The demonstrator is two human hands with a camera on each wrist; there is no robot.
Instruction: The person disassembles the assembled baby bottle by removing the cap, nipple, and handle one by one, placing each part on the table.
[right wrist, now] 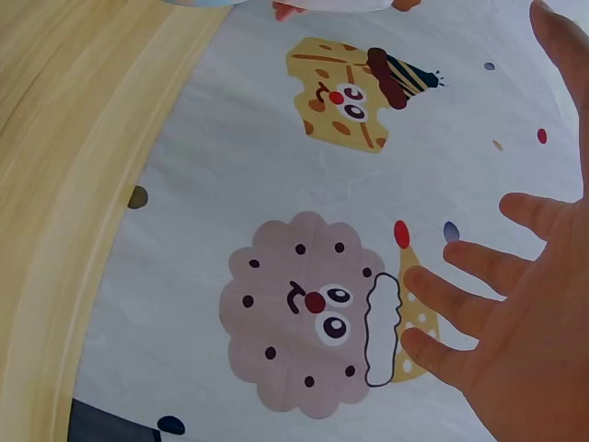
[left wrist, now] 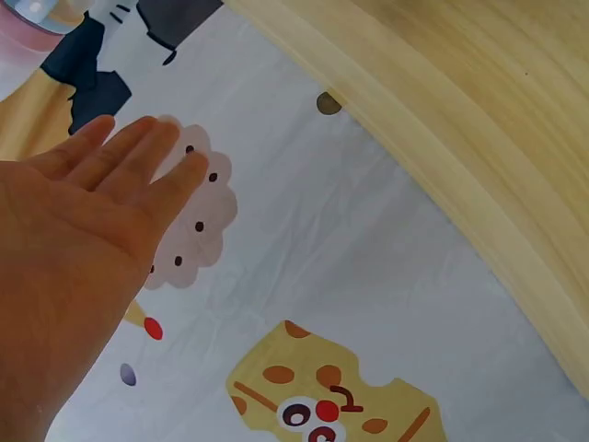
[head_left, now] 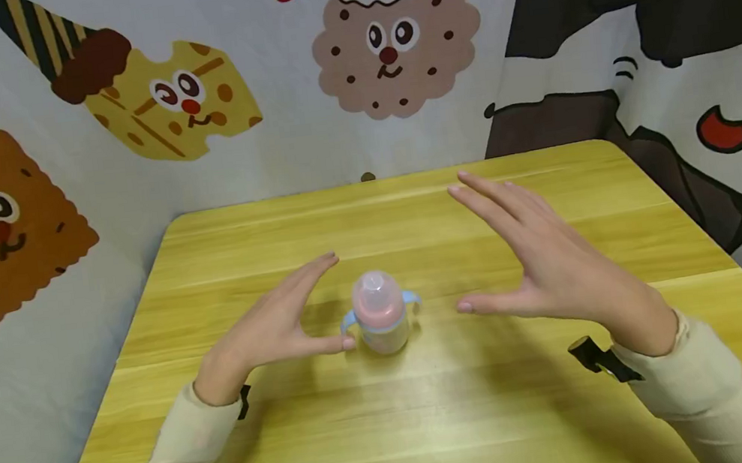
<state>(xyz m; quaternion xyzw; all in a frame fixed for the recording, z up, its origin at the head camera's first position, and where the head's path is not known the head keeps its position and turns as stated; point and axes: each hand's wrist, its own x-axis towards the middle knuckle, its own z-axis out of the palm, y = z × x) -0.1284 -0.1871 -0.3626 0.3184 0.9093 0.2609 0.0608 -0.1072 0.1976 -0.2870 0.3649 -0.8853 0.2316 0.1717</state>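
On the table [head_left: 392, 433], between both hands, one small bottle [head_left: 381, 315]: stands upright, nearer to the left hand [head_left: 268, 325] than to the right hand [head_left: 541, 266]. Carries a clear cap [head_left: 373, 283] over a pink collar, with a blue left handle [head_left: 348, 321] and a blue right handle [head_left: 412, 297] out to the sides. Contents of the pale body too unclear to make out.

At the left hand, a wide grip: fingers straight toward the far right, thumb apart from them and just beside the left handle. Touching or only close, cannot tell. At the right hand, a wide grip too: fingers stretched toward the far left, thumb pointing left, well apart from the bottle. Nothing held in either. Beyond the far edge, a printed cloth [head_left: 296, 167].

As for progress, judged from the layout: done, at most, a placing of the hands on either side of the bottle. No firm hold, no lift, no removal of the cap to be seen, so any such handling still undone. Just as possible, a bottle already set down and released; cannot tell which from this moment.
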